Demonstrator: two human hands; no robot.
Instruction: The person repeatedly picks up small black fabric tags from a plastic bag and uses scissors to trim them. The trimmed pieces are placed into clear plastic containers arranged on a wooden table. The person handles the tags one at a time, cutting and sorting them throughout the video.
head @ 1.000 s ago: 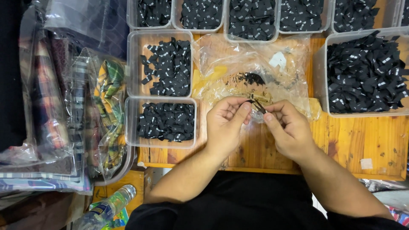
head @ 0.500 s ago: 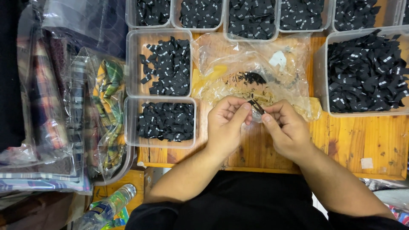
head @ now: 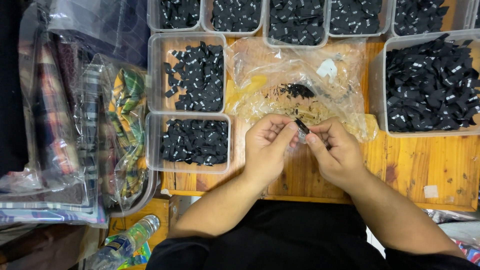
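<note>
- Two bare hands meet over the middle of a wooden counter (head: pixel 430 165), seen from above.
- The left hand (head: pixel 265 150) and the right hand (head: pixel 337 155) share one small black label (head: pixel 301 126), a narrow strip of dark woven cloth with a pale, clear bit at its lower end.
- The fingers (head: pixel 286 134) of the left hand pinch the label from the left, and the right hand's thumb and forefinger close on it from the right; the other fingers of both hands are curled in.
- The label sits between the two sets of fingertips, held just above the counter's near half, tilted with its top end leaning left.
- Eight clear plastic tubs are in view, each holding loose black labels with small white marks.
- Five tubs run along the top edge, cut off by the frame; one of them (head: pixel 295 22) lies straight beyond the hands.
- Two tubs stand left of the hands, one behind the other: the far tub (head: pixel 187 75) is loosely filled, the near tub (head: pixel 189 141) is fuller.
- One large tub (head: pixel 430 82) stands to the right, heaped high.
- One crumpled clear plastic bag (head: pixel 300 80) lies just beyond the hands, with a small pile of black scraps inside.
- Folded plaid fabrics in plastic wrap (head: pixel 115 125) are stacked at the far left.
- One plastic bottle (head: pixel 122 242) lies at the lower left.
</note>
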